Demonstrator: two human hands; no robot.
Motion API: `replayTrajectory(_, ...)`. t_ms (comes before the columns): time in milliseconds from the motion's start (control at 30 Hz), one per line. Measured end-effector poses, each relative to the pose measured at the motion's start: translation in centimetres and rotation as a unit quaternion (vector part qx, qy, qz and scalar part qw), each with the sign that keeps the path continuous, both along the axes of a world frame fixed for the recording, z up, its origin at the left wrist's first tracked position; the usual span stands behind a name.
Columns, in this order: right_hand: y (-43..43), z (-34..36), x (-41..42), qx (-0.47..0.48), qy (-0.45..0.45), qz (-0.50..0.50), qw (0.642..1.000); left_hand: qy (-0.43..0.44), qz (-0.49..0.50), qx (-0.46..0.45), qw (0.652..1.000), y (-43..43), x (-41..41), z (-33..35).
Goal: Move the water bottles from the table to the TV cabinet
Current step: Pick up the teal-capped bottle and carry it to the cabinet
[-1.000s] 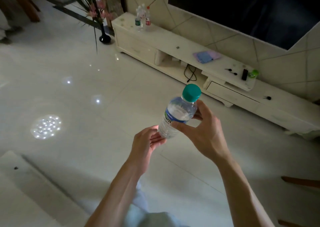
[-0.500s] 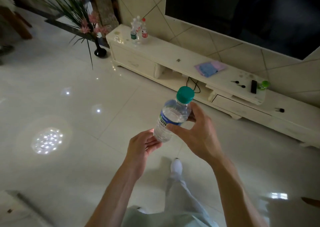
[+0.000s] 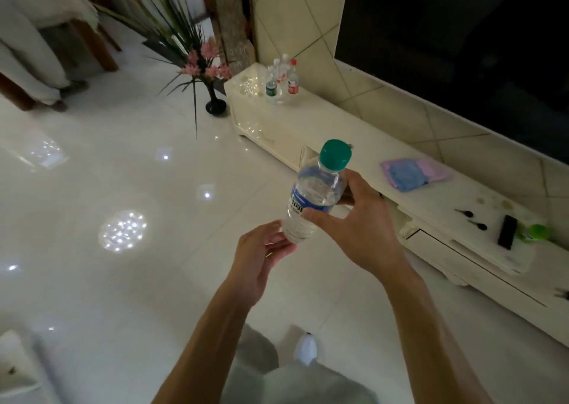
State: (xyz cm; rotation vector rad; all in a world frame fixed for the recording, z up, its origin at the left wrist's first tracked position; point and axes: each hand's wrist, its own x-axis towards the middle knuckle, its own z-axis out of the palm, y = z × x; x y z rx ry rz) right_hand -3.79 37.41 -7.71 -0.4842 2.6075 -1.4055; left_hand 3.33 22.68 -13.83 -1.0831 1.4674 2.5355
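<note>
Now: carrying step. One bottle (image 3: 314,197) is in the air above the floor (image 3: 123,172), not yet set down.
Bottle: clear, with a green cap (image 3: 335,154), and tilted so the cap leans toward the cabinet (image 3: 354,132). It is near the cabinet's front edge but not touching it.
Right grip (image 3: 360,234): closed round the bottle's middle, thumb across the label, fingers behind.
Left grip (image 3: 261,259): fingers curled at the bottle's base, thumb above, steadying it.
Cabinet: long and white, under the TV (image 3: 462,49). A small group (image 3: 281,80) of bottles stands at its far left end, near the vase (image 3: 215,106), and a cloth (image 3: 412,172) lies mid-top.
Progress: judged partway, with some bottles delivered and this one pending.
Next move: probably walk closer, bring the bottle upright, then lower it onto bare top beside the group, base flat before letting go.
Risk: setting it too close could topple the standing bottles.
</note>
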Motion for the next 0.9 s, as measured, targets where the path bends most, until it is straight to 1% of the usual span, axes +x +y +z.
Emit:
replayTrajectory(200,-1.9,-2.2,-6.9,-0.006,-0.031,0.019,0.999,-0.036,0.026,-0.009,0.999,-1.7,-6.9,-0.9)
replayTrajectory(333,-4.6,-3.0,-12.4,-0.002,-0.037,0.019,0.999,-0.042,0.019,-0.014,0.999,-4.5,-12.5,-1.6)
replayTrajectory(467,-8.3,-3.2,-19.0,-0.008,-0.016,0.008,1.000,-0.031,0.016,-0.005,0.999,-8.1,-20.1,-2.2)
replayTrajectory(733,-15.8,-1.6,-32.4,-0.030,-0.005,-0.034,0.999,-0.012,-0.007,0.005,1.000,-15.8,-34.2,-1.2)
replayTrajectory(900,-18.9,-2.3,-38.1,-0.027,-0.011,-0.035,0.999,-0.037,-0.020,0.005,0.999,-18.1,-40.2,-1.8)
